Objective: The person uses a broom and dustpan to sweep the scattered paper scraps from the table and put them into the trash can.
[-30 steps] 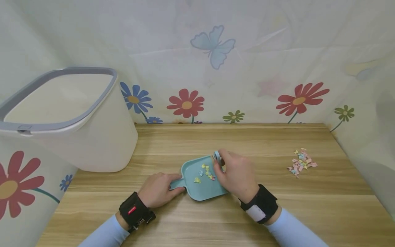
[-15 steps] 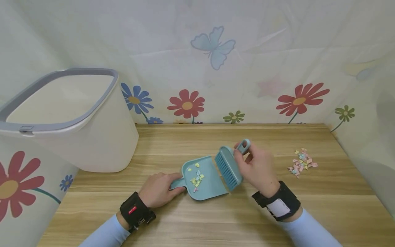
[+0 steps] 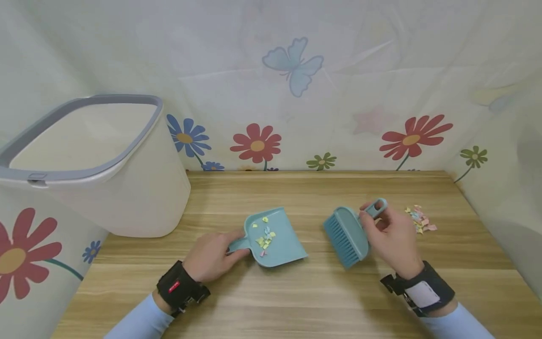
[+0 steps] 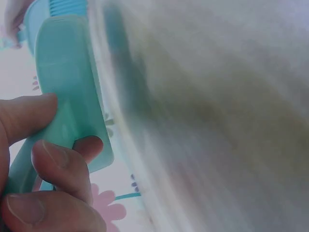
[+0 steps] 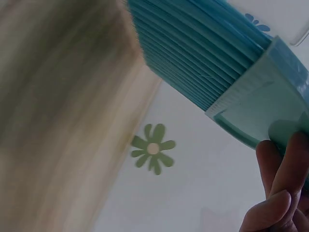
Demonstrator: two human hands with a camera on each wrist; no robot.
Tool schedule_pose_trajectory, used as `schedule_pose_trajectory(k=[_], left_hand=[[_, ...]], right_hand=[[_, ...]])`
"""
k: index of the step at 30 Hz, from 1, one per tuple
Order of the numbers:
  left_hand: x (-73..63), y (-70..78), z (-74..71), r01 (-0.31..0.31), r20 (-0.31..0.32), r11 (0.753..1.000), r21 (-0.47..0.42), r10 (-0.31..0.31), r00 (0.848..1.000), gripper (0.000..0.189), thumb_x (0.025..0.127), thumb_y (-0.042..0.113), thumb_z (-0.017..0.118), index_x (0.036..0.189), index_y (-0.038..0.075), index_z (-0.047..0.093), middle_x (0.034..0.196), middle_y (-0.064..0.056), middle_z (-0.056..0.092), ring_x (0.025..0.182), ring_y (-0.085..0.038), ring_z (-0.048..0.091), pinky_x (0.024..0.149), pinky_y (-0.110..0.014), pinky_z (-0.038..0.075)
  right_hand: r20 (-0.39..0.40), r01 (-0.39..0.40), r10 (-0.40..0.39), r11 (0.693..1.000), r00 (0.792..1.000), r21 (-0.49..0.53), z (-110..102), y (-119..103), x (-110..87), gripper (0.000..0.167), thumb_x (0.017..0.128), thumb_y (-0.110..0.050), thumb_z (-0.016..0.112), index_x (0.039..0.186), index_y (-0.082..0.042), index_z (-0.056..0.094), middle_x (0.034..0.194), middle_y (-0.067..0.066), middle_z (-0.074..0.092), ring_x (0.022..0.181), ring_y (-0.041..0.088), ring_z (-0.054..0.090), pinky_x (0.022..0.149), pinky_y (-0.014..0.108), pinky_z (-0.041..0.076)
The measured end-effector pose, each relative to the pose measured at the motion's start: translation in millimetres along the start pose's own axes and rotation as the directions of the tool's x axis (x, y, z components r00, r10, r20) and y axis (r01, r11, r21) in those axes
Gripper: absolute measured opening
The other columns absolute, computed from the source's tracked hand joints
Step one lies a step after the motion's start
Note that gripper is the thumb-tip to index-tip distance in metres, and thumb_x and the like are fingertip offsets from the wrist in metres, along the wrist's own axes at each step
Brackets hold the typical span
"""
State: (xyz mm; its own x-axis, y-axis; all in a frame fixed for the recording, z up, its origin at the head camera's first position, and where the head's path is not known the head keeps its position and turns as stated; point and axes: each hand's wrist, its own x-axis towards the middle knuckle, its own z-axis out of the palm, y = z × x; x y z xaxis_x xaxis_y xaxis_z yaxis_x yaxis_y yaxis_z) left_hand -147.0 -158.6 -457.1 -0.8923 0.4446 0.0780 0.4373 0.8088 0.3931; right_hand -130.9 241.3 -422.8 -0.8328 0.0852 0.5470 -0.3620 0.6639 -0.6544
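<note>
Gripping the pan (image 3: 284, 241) by its handle (image 3: 239, 245), the left hand (image 3: 213, 258) seems to steady the scraps (image 3: 263, 242) inside; to the right, the right hand (image 3: 394, 242) pinches the brush (image 3: 354, 230), apparently to leave the bristles (image 3: 341, 241) free; a scrap pile (image 3: 421, 219) lies farther right.

The left forearm (image 3: 139, 319) slants forward and inward; the left hand (image 3: 213, 256) curls in a grip, its back turned upward; the right forearm (image 3: 459, 324) slants inward too; the right hand (image 3: 393, 238) pinches, well apart from the left.
</note>
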Motion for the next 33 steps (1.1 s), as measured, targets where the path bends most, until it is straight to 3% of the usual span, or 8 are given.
schedule_pose_trajectory(k=[2,5,7,10,13,20,27,33], left_hand=[[-0.5,-0.4,-4.9,0.007,-0.008,1.0,-0.014,-0.007,1.0,0.046,0.098,0.05,0.068,0.131,0.019,0.071,0.115,0.002,0.077,0.083,-0.003,0.064,0.077,-0.033,0.056],[-1.9,0.4,-15.2,0.015,-0.029,0.999,-0.034,-0.016,0.999,0.047,0.098,0.049,0.068,0.133,0.017,0.07,0.114,0.002,0.077,0.082,-0.003,0.062,0.076,-0.03,0.055],[-2.4,1.2,-24.5,0.011,-0.047,0.999,-0.04,-0.013,0.999,0.045,0.098,0.045,0.07,0.131,0.015,0.07,0.102,0.004,0.076,0.074,-0.003,0.059,0.068,-0.027,0.051],[-4.0,2.5,-39.9,-0.006,-0.088,1.0,-0.03,0.003,0.996,0.044,0.097,0.042,0.072,0.13,0.013,0.071,0.086,0.006,0.071,0.063,-0.004,0.051,0.06,-0.022,0.044],[-7.2,3.6,-56.5,-0.032,-0.153,0.999,0.018,0.034,0.988,0.042,0.096,0.042,0.073,0.126,0.012,0.073,0.081,0.007,0.069,0.06,-0.002,0.049,0.056,-0.02,0.041],[-19.6,8.4,-103.8,-0.058,-0.268,0.995,0.084,0.078,0.96,0.034,0.098,0.038,0.072,0.123,0.015,0.074,0.07,0.009,0.064,0.055,-0.002,0.045,0.05,-0.021,0.037],[-30.8,20.3,-154.5,-0.11,-0.426,0.978,0.177,0.178,0.887,0.033,0.092,0.028,0.079,0.12,0.011,0.075,0.068,0.008,0.062,0.054,-0.002,0.041,0.049,-0.021,0.032],[-35.4,29.2,-194.7,-0.109,-0.532,0.963,0.245,0.227,0.816,0.041,0.088,0.027,0.082,0.125,0.011,0.075,0.058,0.009,0.044,0.054,-0.004,0.036,0.048,-0.021,0.025]], right_hand=[[-0.005,-0.041,0.042,0.997,0.999,0.066,-5,8,-5.3,0.006,0.093,0.0,0.07,0.098,-0.004,0.072,0.087,0.009,0.074,0.051,-0.003,0.052,0.044,0.016,0.039],[0.002,-0.108,0.109,0.984,0.994,0.144,-13,22,-13.2,0.005,0.095,0.002,0.068,0.1,0.001,0.07,0.094,-0.004,0.074,0.058,-0.005,0.06,0.047,0.016,0.047],[0.011,-0.159,0.159,0.972,0.987,0.174,-18,31,-18.3,0.006,0.097,0.002,0.066,0.102,0.004,0.069,0.096,-0.014,0.07,0.063,-0.003,0.063,0.051,0.017,0.05],[0.024,-0.235,0.235,0.956,0.972,0.175,-27,44,-25.1,0.013,0.099,-0.001,0.065,0.108,0.008,0.068,0.092,-0.022,0.069,0.058,0.002,0.061,0.052,0.019,0.051],[0.037,-0.307,0.305,0.939,0.952,0.156,-35,54,-31.6,0.02,0.101,-0.007,0.065,0.112,0.01,0.068,0.092,-0.025,0.07,0.057,0.006,0.062,0.054,0.02,0.052],[0.076,-0.408,0.402,0.906,0.913,0.11,-48,70,-40.1,0.028,0.101,-0.018,0.068,0.122,0.001,0.071,0.1,-0.031,0.069,0.063,0.008,0.067,0.058,0.022,0.055],[0.124,-0.414,0.407,0.909,0.905,0.036,-51,72,-43.2,0.038,0.104,-0.023,0.066,0.127,0.007,0.067,0.097,-0.035,0.065,0.065,0.012,0.069,0.059,0.026,0.056],[0.124,-0.418,0.415,0.908,0.902,0.001,-51,71,-44.3,0.038,0.104,-0.025,0.064,0.124,0.007,0.069,0.09,-0.034,0.065,0.062,0.015,0.068,0.058,0.027,0.055]])
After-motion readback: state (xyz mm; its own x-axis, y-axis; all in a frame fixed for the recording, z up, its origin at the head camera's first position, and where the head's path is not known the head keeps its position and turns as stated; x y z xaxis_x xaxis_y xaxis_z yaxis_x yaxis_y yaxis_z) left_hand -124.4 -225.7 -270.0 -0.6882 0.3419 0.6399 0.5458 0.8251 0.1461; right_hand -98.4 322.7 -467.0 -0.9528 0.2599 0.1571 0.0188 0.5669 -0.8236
